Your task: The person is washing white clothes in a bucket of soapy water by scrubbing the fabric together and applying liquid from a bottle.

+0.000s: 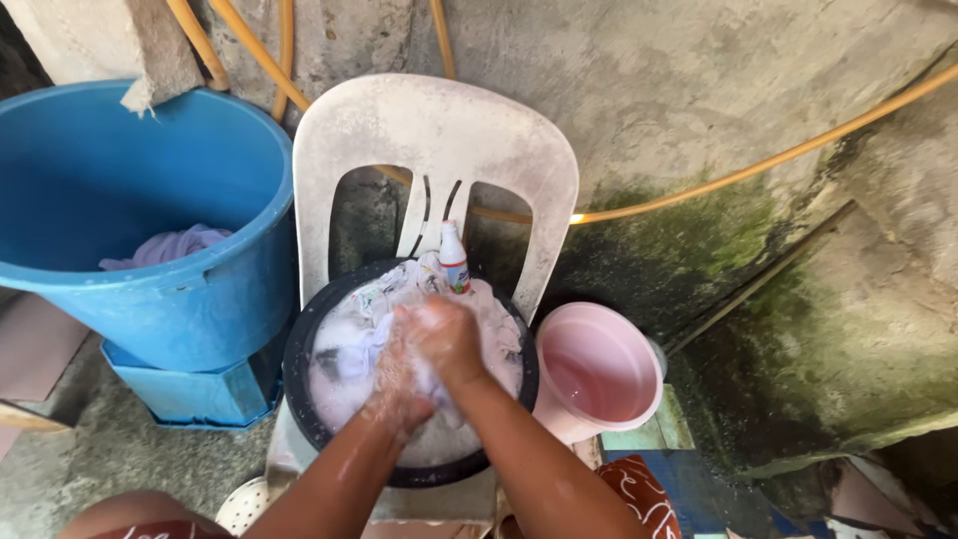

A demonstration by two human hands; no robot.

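1. Nearest the camera, both forearms reach down into the round black plastic basin (pixel 299 384), which sits on the seat of the worn white plastic chair (pixel 439 135). That perch looks narrow; hard scrubbing could rock the basin and tip it off the seat.
2. Left hand (pixel 399 384) and right hand (pixel 444 339) are pressed together, each grip closed on the wet white cloth (pixel 349 349) bunched in the suds, inside the basin. Slick soap may let the fabric slip free, or harsh rubbing could strain it.
3. At the basin's far rim, a small white plastic bottle with a red cap (pixel 454 258) stands upright, touching the laundry. A tug on the cloth could knock it over into the water.
4. Just beside the basin on the right, the pink plastic bucket (pixel 597 374) holds water; splashed suds could foul it.
5. On the left, the big blue plastic tub (pixel 130 200) with lilac cloth inside stands apart, at little risk.
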